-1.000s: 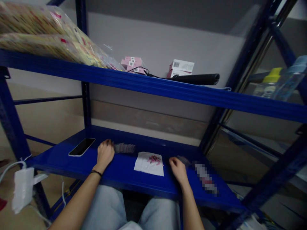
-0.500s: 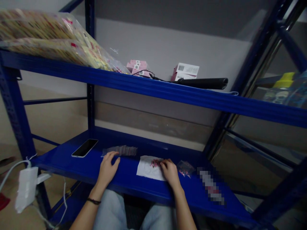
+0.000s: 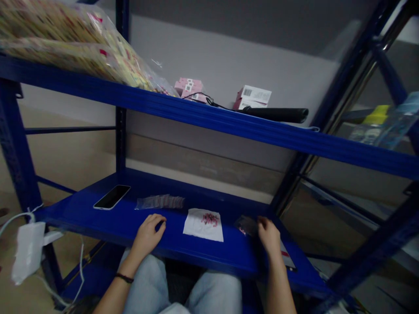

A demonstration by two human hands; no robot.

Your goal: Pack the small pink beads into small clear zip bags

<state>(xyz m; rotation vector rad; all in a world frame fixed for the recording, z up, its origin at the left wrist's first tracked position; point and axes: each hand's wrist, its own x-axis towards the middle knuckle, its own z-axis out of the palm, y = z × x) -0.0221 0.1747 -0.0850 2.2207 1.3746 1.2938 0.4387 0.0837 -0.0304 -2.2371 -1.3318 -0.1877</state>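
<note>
Loosely curled, the left hand [image 3: 149,233] sits at the near side of the blue lower shelf [image 3: 196,255], thumb and forefinger parted by a small gap, with nothing seen between them. Just beyond those left fingertips, well short of the back wall, lies an overlapped row of small clear bags [image 3: 163,201], and past them, farther to the left, a phone [image 3: 113,197] rests screen up. To the right of the left fingers, between the two hands, a white paper [image 3: 196,224] lies flat with a loose heap of small pink pieces [image 3: 210,219] on its far right part. The right hand [image 3: 270,237] has its fingers bent inward, their tips beside the right edge of a clear bag [image 3: 245,226] holding some pink bits; it is too blurred to tell whether they touch or pinch that bag, or how far they are parted. To the right of these fingers, partly covered by the hand and forearm, a flat pale item with a red band [image 3: 288,258] shows. Above and beyond both sets of fingers, the upper shelf [image 3: 209,114] carries pink boxes [image 3: 190,88] and a black tube [image 3: 278,114].
</note>
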